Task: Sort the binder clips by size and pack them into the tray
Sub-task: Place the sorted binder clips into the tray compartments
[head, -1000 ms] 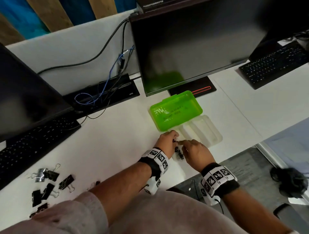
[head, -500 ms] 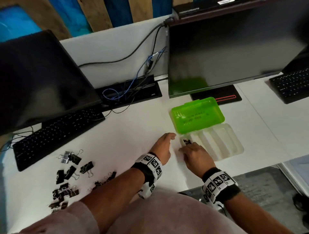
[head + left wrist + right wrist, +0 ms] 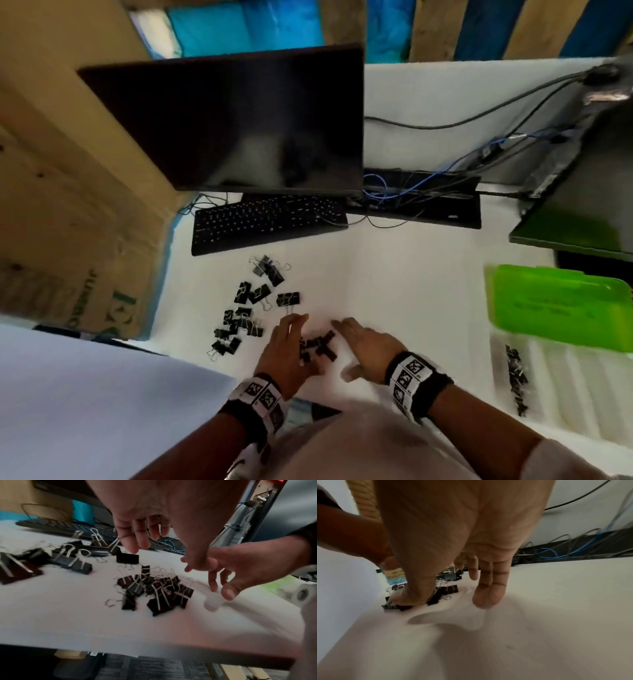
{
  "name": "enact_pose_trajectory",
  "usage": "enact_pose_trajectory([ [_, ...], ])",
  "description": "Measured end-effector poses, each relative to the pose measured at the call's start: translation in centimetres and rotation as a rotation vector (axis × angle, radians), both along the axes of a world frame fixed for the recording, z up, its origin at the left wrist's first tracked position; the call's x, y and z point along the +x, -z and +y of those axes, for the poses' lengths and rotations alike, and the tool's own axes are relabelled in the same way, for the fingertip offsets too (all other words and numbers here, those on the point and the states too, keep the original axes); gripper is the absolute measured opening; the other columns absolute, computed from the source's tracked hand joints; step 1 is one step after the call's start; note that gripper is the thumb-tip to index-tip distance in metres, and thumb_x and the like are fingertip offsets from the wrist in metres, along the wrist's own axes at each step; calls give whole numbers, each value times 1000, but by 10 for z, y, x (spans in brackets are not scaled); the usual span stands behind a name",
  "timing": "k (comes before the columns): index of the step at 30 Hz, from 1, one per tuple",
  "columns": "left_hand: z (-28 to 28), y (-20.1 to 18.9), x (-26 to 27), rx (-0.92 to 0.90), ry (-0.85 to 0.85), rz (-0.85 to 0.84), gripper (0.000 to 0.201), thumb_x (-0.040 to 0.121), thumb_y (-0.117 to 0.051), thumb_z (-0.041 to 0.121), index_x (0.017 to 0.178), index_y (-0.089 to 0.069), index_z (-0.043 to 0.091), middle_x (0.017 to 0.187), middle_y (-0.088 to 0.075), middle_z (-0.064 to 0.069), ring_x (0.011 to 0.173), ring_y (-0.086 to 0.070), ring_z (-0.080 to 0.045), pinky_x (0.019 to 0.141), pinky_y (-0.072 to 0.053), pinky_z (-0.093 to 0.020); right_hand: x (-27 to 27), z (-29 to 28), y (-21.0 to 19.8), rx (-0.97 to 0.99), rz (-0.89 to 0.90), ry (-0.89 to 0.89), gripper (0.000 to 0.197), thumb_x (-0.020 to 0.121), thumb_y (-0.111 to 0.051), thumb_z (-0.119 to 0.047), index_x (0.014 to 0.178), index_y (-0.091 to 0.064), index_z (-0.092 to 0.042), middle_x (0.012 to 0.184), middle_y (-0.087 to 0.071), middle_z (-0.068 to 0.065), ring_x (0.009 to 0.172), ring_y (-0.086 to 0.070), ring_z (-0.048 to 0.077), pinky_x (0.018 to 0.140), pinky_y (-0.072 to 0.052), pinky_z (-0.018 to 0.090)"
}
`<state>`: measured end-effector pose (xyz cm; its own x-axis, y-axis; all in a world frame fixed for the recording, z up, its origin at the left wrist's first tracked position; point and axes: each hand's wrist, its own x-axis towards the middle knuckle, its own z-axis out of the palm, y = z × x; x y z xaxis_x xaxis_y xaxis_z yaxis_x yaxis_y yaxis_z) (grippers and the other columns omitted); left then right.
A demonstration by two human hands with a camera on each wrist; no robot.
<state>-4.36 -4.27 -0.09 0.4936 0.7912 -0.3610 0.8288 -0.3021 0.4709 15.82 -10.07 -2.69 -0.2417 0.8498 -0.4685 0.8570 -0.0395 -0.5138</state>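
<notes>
A small heap of black binder clips [image 3: 318, 344] lies on the white desk between my two hands. My left hand [image 3: 289, 342] hovers over its left side with fingers relaxed and holds nothing; the left wrist view shows the same heap [image 3: 154, 592] under those fingers [image 3: 142, 539]. My right hand [image 3: 361, 344] is spread at the heap's right, fingertips [image 3: 488, 597] touching the desk, thumb beside the clips [image 3: 444, 592]. Larger clips [image 3: 251, 305] are scattered further left. The clear tray [image 3: 575, 397] at the right holds small clips [image 3: 517, 380] in its leftmost groove.
The tray's green lid [image 3: 561, 305] stands open behind it. A black keyboard [image 3: 267, 222] and monitor [image 3: 246, 123] sit beyond the clips, with a cable-filled dock [image 3: 424, 202] to their right. The desk's front edge is just under my wrists.
Both hands moved left from the tray to the clip heap, and the head view swung with them. The small clip my right hand pinched by the tray is no longer in it.
</notes>
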Motion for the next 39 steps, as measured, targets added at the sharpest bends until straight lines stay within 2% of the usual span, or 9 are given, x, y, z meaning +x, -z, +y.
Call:
enact_pose_trajectory([
  [2,-2,3,-15,-12,-20,31,110,63,-83,36,145,-11,28,149,-11,8,132,-27,-16,104,-40,-35,-15,13,1,-3,-38,-35,107,72,-70,-53,145,6,-34,157,-2,1,130,-36,34,96,-45,49],
  [6,-2,20,-30,-125,-65,134,120,63,-85,22,147,2,26,153,3,3,138,-24,-21,107,-40,-36,-40,29,5,-4,-126,-165,108,72,-69,-55,146,6,-32,158,6,3,139,-19,36,102,-39,53],
  [12,4,38,-32,-248,-90,66,125,57,-87,7,148,-1,19,148,-6,-5,127,-41,-25,103,-43,-34,-56,31,12,5,-186,-290,81,86,-63,-27,148,-10,-20,155,-8,13,137,-20,38,99,-42,52],
  [17,14,43,-18,-274,-2,33,130,52,-90,28,148,-3,22,149,-3,-4,134,-30,-24,108,-37,-37,-47,33,20,39,-145,-203,66,88,-59,-14,144,-24,-17,152,-17,16,131,-32,37,100,-42,48],
  [20,14,43,-3,-234,24,19,114,57,-87,36,145,-16,21,150,-5,-1,134,-30,-23,110,-35,-36,-43,31,24,89,-104,-109,54,91,-54,-16,139,-32,-13,146,-27,18,124,-41,38,100,-42,47],
  [24,15,39,19,-138,87,-47,73,69,-78,28,130,-38,23,133,-28,2,113,-49,-17,92,-39,-19,-30,28,22,95,-26,53,37,93,-46,-13,130,-44,-11,131,-42,19,108,-53,39,92,-46,44],
  [27,20,36,37,-144,177,-35,56,74,-71,20,123,-43,23,123,-34,2,99,-57,-17,83,-43,-19,-13,23,15,76,15,155,40,84,-54,-5,123,-50,-10,120,-47,17,98,-57,37,84,-46,38],
  [35,35,30,78,-236,337,-30,44,65,-75,14,100,-50,20,105,-37,7,86,-52,-17,77,-45,-25,25,0,8,1,85,350,28,70,-66,-14,93,-49,-15,99,-49,4,80,-54,28,68,-41,30],
  [39,39,26,92,-247,354,-69,42,61,-75,11,91,-50,26,102,-42,6,87,-54,-19,79,-51,-31,37,-15,8,30,145,438,34,70,-64,-14,101,-48,-16,92,-44,-3,77,-50,22,69,-44,31],
])
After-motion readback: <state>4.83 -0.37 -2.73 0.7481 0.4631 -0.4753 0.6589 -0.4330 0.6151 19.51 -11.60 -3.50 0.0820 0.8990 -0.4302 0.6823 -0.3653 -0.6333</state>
